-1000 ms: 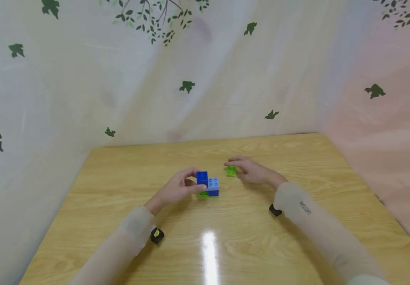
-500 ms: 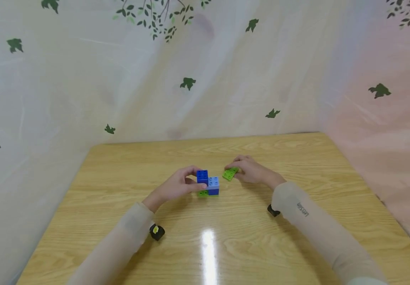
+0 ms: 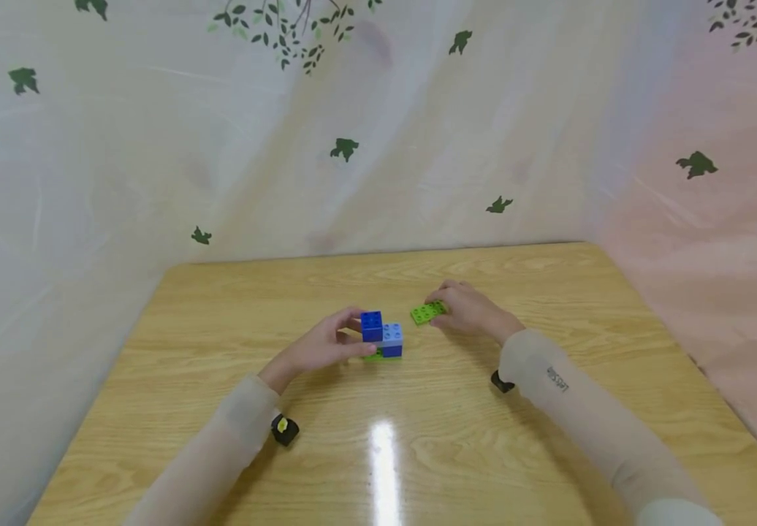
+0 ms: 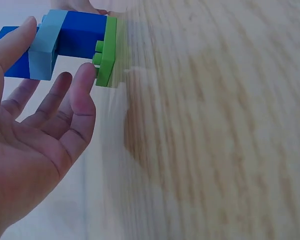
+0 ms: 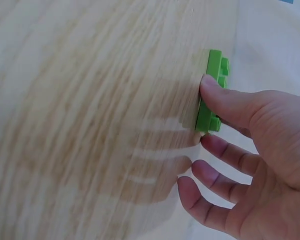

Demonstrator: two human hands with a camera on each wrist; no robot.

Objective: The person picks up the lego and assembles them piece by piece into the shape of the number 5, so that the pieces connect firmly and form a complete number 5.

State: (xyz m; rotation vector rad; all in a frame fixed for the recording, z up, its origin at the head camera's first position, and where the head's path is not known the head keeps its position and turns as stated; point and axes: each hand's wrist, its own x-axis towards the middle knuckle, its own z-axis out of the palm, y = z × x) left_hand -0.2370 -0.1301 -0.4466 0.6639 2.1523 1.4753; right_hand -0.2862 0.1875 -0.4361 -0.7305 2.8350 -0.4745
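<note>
My left hand [image 3: 322, 346] holds a small stack of toy building bricks, thumb on the near side and fingers behind. On top is a dark blue brick [image 3: 371, 326], over a light blue brick [image 3: 392, 332]. Below them sits another dark blue brick [image 4: 85, 34] on a flat green plate [image 4: 108, 52] at the table surface. To the right of the stack, my right hand [image 3: 472, 310] pinches a second flat green brick [image 3: 423, 314], studs up. In the right wrist view, the thumb presses its near side while the other fingers curl below; its far side is partly hidden.
Both hands work over a wooden table [image 3: 451, 438], with a bright light reflection near its front. A pale curtain [image 3: 253, 161] printed with leaves hangs behind and beside the table. Black wrist devices [image 3: 284, 429] sit beneath both cuffs.
My right hand has taken hold of the flat green brick and turned it clockwise, from lengthwise to nearly crosswise. My left hand stays on the stack in about the same spot.
</note>
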